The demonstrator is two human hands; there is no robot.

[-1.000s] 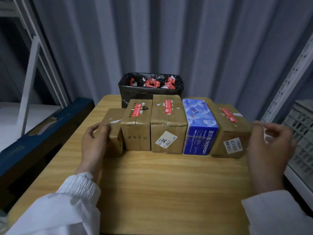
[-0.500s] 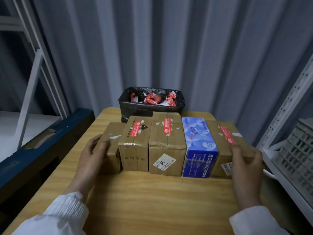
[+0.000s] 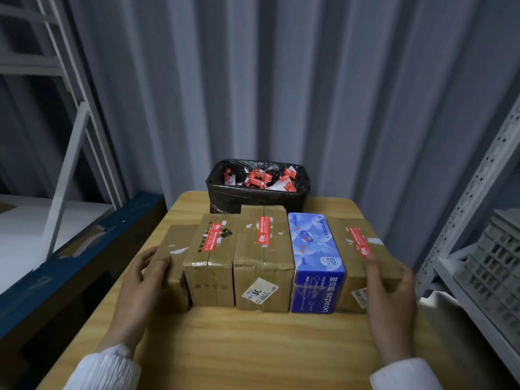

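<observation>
Several boxes stand side by side in a row on the wooden table (image 3: 253, 347). From left to right: a low cardboard box (image 3: 176, 249), a taller cardboard box with red tape (image 3: 211, 260), a cardboard box with a white label (image 3: 263, 263), a blue tissue box (image 3: 315, 257), and a cardboard box (image 3: 351, 243) at the right end. My left hand (image 3: 140, 294) holds the left end box, thumb on top. My right hand (image 3: 389, 299) grips the right end box, fingers over its top and front.
A bin lined with a black bag (image 3: 257, 192), holding red and white scraps, stands behind the row at the table's far edge. A blue rail (image 3: 70, 263) runs along the left. White metal shelving (image 3: 478, 220) with a grey crate (image 3: 495, 263) stands at the right.
My right hand came in from the right and took hold of the right end box. The left hand stayed on the left end box. The camera tilted up.
</observation>
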